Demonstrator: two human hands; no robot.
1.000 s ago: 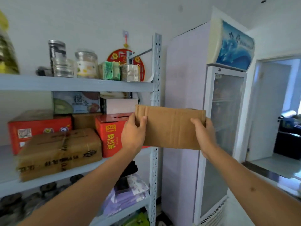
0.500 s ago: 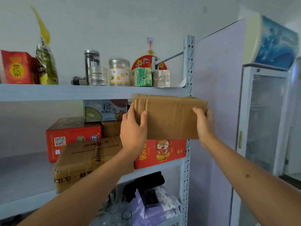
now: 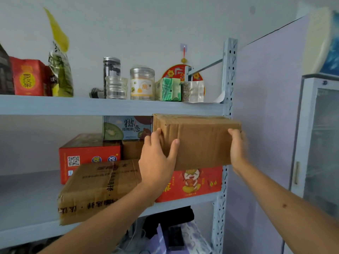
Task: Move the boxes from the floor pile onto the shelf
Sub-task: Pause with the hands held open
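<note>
At frame centre-right, head view: plain cardboard box (image 3: 198, 142) held level just under the upper shelf board (image 3: 110, 107), directly above the red cartoon-print box (image 3: 194, 182) on the middle shelf; contact between the two cannot be told. Left hand (image 3: 157, 162) grips the box's left end, thumb across the front, fingers curled round the side. Right hand (image 3: 237, 147) clasps the right end, fingers together, blurred. Large taped carton (image 3: 99, 189) lower left.

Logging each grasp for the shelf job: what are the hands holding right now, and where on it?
Both hold the plain cardboard box: left hand grips its left end, right hand its right end.
</note>
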